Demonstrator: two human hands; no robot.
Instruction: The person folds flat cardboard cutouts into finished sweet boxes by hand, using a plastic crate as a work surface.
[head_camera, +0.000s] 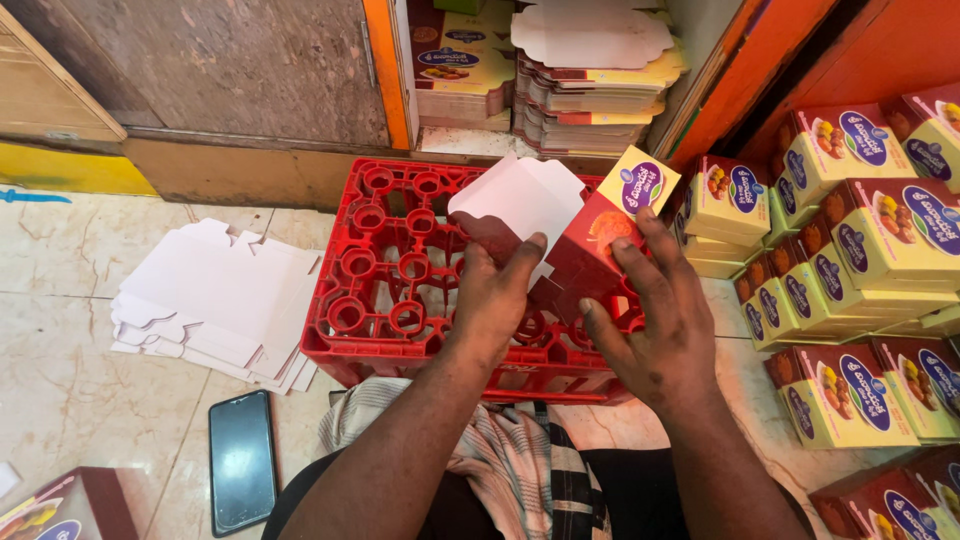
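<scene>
Red and yellow cardboard fills my view: a half-folded carton (575, 235) sits between both hands, held up over a red plastic crate (400, 290) that lies upside-down on the floor; the carton's white inner flap (520, 195) stands up at the left and a yellow flap with a purple oval (640, 182) sticks out at the upper right. My left hand (495, 300) grips the carton's left side, thumb laid up against the white flap, the other fingers curled behind where I cannot see them. My right hand (660, 320) is spread wide, fingertips pressing the red panel from the right, thumb reaching in under the lower edge; neither hand is closed into a fist.

On the pale marble floor (90, 400) to the left of the crate lies a loose pile of flat white carton blanks (215, 300), white side up; just below it a dark phone (242, 460) lies screen up. At the right, folded yellow boxes (860, 230) are stacked in rows, close beside my right hand but apart from it; more sit lower right. Behind the crate, against the wall, stand two stacks of flat printed blanks (590, 90). A striped cloth (500, 450) covers my lap below the forearms; another red box corner (60, 510) shows at the bottom left.
</scene>
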